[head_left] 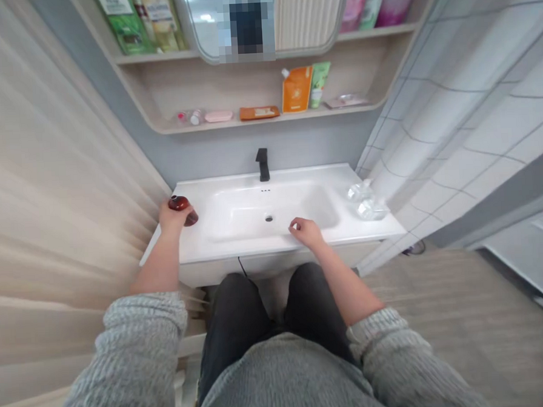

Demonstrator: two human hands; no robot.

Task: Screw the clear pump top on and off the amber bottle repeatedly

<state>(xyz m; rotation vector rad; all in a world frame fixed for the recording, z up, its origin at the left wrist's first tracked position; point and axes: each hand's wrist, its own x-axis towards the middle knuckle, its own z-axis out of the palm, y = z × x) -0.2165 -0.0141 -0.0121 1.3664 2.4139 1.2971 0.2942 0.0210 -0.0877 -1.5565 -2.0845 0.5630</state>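
At the left end of the white washbasin counter (196, 247), my left hand (171, 219) is wrapped round a dark red-brown bottle (180, 203). The bottle stands roughly upright, its open neck showing no cap. My right hand (306, 232) hovers over the front part of the white sink (235, 214), fingers curled, with nothing visible in them. A black faucet (263, 165) rises behind the sink, above the drain (268, 218).
Two clear bottles (372, 209) stand at the counter's right end. Above, a shelf (222, 125) holds an orange pouch (297, 90), a green tube (320, 84), a brown packet (259, 112) and a pink bar (218, 116). A curtain (70, 177) hangs close on the left; a tiled wall (454, 139) is right.
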